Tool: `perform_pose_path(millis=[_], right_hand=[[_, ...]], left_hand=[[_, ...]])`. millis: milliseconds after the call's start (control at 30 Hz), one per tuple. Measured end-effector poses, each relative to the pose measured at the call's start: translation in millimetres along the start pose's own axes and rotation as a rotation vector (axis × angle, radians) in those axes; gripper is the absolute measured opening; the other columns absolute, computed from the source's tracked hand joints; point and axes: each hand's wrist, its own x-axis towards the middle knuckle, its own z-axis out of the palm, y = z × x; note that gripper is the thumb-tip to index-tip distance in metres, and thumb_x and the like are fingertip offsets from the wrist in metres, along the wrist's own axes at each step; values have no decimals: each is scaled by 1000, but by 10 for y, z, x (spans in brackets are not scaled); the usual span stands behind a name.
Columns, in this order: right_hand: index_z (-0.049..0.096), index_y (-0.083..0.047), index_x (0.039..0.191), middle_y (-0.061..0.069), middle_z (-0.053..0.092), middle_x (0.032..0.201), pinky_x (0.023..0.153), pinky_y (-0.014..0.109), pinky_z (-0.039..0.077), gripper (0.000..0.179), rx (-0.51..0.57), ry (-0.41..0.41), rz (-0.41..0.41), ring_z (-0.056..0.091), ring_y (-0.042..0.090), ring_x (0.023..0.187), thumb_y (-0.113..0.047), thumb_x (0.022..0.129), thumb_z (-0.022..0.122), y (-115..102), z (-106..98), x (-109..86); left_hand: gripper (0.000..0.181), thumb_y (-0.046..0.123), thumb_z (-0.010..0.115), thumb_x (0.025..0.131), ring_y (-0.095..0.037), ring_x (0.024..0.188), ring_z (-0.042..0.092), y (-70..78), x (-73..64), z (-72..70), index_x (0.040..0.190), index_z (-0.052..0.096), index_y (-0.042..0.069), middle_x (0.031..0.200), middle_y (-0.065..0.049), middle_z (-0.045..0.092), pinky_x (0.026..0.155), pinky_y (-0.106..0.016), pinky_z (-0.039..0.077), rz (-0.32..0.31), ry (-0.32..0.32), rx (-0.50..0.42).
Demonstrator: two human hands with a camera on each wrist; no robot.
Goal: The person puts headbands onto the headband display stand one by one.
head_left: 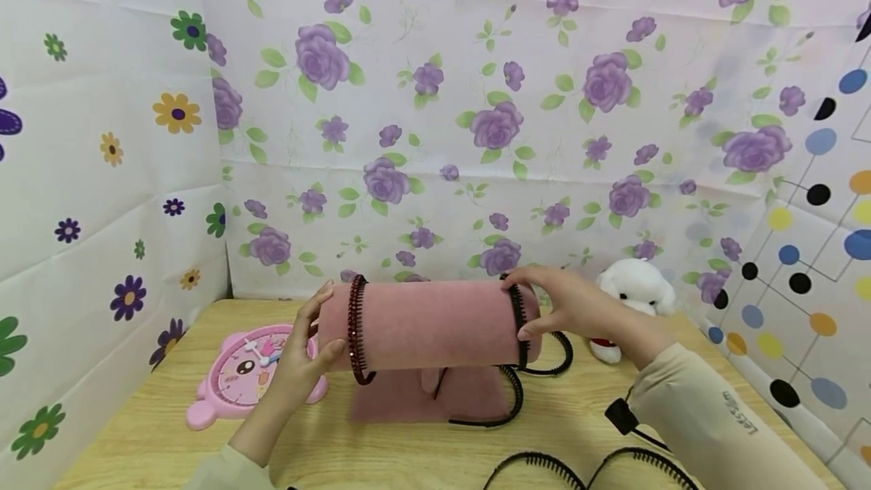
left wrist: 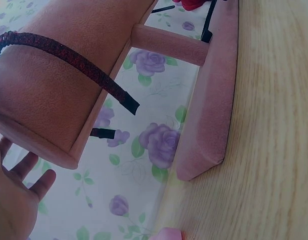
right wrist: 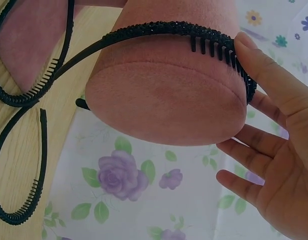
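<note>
Nearest hairbands (head_left: 536, 456) partly past head-cam btm edge

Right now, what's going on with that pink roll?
A person has both hands on the roll. The right hand holds a black headband that sits around the roll near its right end. The left hand is cupped around the left end, beside a dark red headband that is also on the roll. More black headbands lie on the table. A pink clock is on the left, and a white plush toy is on the right.
</note>
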Motion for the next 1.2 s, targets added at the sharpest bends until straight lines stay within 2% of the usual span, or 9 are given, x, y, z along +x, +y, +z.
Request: perform_pose_path(millis=[300,533,933,1200], right_hand=[[53,-26,133,4,54,139,99,48,44,63,9,0,-3,52,27,126,-39,77,78,-67,22,59],[54,-29,131,2,57,136,103,50,42,62,1,12,-7,52,27,126,-44,76,78,-101,45,122],[55,-29,129,0,61,131,95,46,47,62,-20,25,-9,58,25,118,-45,75,79,-226,83,208],[55,-30,129,1,61,130,92,44,48,62,-11,11,9,59,24,115,-46,75,78,-276,108,250]], left_hand=[[68,9,60,89,0,130,34,-5,-7,-6,149,30,18,160,-2,23,102,-27,28,-10,-7,-5],[68,6,60,88,-1,131,35,-1,0,1,149,31,15,160,-3,24,100,-24,28,10,-1,-22],[68,12,60,92,2,132,32,-14,-4,-26,151,27,18,161,0,20,103,-20,27,10,-33,-4],[67,14,61,91,0,132,33,-31,-4,-11,150,29,17,161,-2,22,101,-21,27,9,-21,-31]])
